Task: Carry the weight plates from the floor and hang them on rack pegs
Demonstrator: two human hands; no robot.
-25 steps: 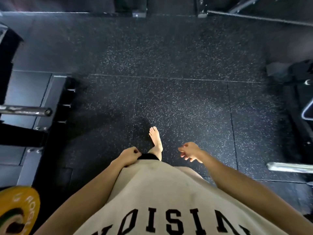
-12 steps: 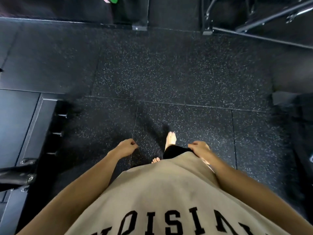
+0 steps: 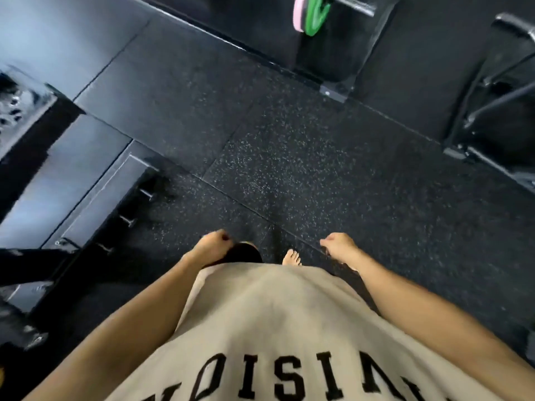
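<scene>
Your left hand [image 3: 212,244] and right hand [image 3: 338,246] hang loosely curled, holding nothing. No loose plate visible on floor [image 3: 289,169]. Only plates in view: green plate [image 3: 317,14] and pink plate [image 3: 298,14], already on peg [image 3: 354,5] far ahead. Risks, as judgement: bare foot [image 3: 291,258] exposed, dropped plate would crush toes; small pegs [image 3: 128,219] on rack base [image 3: 95,198] at left, stub or trip hazard if you drift that way.

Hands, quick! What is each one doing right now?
Left hand: fingers loosely curled, holding nothing.
Right hand: fingers loosely curled, holding nothing.
</scene>
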